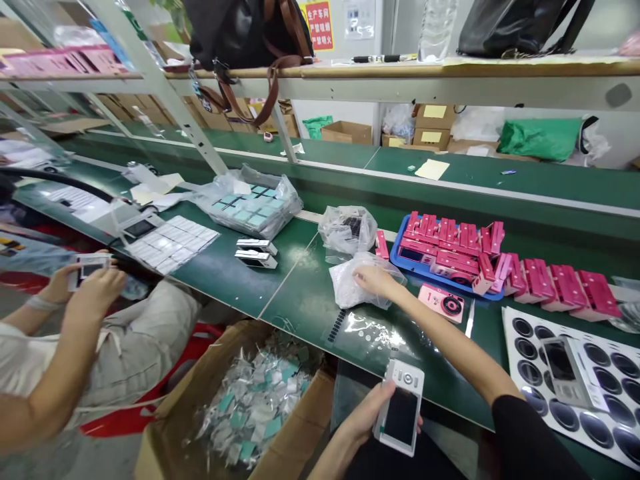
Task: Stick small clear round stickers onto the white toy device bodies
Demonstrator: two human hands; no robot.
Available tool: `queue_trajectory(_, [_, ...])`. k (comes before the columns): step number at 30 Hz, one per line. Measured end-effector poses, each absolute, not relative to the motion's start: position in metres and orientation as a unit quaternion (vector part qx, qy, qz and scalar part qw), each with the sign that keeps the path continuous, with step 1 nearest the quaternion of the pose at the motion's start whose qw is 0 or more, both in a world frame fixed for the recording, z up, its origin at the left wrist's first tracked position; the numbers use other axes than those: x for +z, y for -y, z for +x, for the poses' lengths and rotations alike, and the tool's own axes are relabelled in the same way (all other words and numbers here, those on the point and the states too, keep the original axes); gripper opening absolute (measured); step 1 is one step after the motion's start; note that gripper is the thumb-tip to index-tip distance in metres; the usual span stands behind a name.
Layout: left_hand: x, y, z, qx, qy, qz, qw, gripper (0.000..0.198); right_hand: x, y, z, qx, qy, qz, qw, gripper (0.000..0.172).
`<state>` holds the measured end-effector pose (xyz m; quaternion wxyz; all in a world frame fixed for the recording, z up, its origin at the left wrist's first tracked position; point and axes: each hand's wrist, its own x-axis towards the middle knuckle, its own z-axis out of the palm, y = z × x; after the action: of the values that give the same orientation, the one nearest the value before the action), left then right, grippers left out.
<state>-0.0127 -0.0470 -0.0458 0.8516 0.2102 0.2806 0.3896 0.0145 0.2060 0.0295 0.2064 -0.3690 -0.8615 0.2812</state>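
Note:
My left hand is low at the table's front edge and grips a white compact camera, whose dark screen faces up. My right hand reaches out over the green table and its fingers close on a crumpled clear plastic bag. Just right of that hand lies a pink camera, lens up. Behind it stands a blue tray full of pink camera parts.
A second clear bag lies behind the first. More pink parts line up to the right, near a sheet of black round stickers. A cardboard box of plastic scraps stands below. At left a co-worker's hands hold a small device.

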Motion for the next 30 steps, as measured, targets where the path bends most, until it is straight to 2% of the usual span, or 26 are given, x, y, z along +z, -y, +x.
queue_trajectory(4, [-0.046, 0.050, -0.030, 0.351, -0.337, 0.256, 0.835, 0.083, 0.015, -0.202, 0.013, 0.282, 0.826, -0.413, 0.259, 0.021])
queue_trajectory(7, [-0.048, 0.056, -0.045, 0.307, -0.367, 0.300, 0.825, 0.083, -0.003, -0.173, 0.062, 0.277, 0.778, -0.469, 0.313, 0.029])
queue_trajectory(10, [-0.051, 0.057, -0.055, 0.285, -0.379, 0.323, 0.819, 0.080, -0.022, -0.130, 0.131, 0.285, 0.753, -0.505, 0.311, 0.029])
queue_trajectory(14, [-0.050, 0.046, -0.053, 0.265, -0.368, 0.369, 0.811, 0.065, -0.034, -0.079, 0.190, 0.297, 0.747, -0.531, 0.268, 0.025])
queue_trajectory(16, [-0.047, 0.039, -0.048, 0.249, -0.364, 0.424, 0.791, 0.063, -0.035, -0.064, 0.193, 0.306, 0.767, -0.513, 0.234, 0.023])
queue_trajectory(19, [-0.039, 0.033, -0.042, 0.228, -0.373, 0.496, 0.750, 0.072, -0.034, -0.055, 0.175, 0.306, 0.825, -0.449, 0.157, 0.021])
queue_trajectory(23, [-0.031, 0.031, -0.046, 0.238, -0.390, 0.499, 0.736, 0.086, -0.032, -0.057, 0.146, 0.256, 0.865, -0.427, 0.060, 0.017])
queue_trajectory(30, [-0.044, 0.022, -0.058, 0.317, -0.388, 0.447, 0.741, 0.098, -0.040, -0.059, 0.136, 0.238, 0.858, -0.453, 0.032, 0.012])
